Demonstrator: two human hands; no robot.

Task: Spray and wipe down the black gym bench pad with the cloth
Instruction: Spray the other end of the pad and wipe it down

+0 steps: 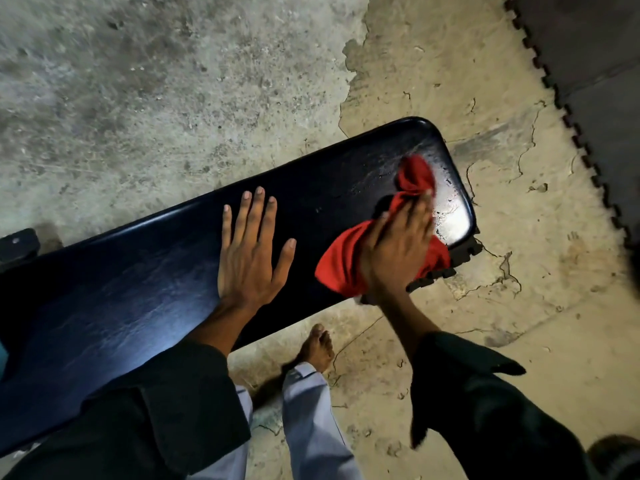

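The black gym bench pad (145, 278) runs from lower left to upper right across the view, glossy and scuffed near its right end. My left hand (251, 251) lies flat on the pad's middle, fingers spread, holding nothing. My right hand (398, 251) presses a bunched red cloth (343, 258) onto the pad near its right end. Part of the cloth sticks out beyond my fingertips toward the rounded corner. No spray bottle is in view.
Cracked, stained concrete floor (173, 81) surrounds the bench. Dark interlocking floor mat (595, 64) covers the upper right corner. My bare foot (317, 348) and light trouser legs stand just in front of the bench. A black frame part (17, 245) shows at the left.
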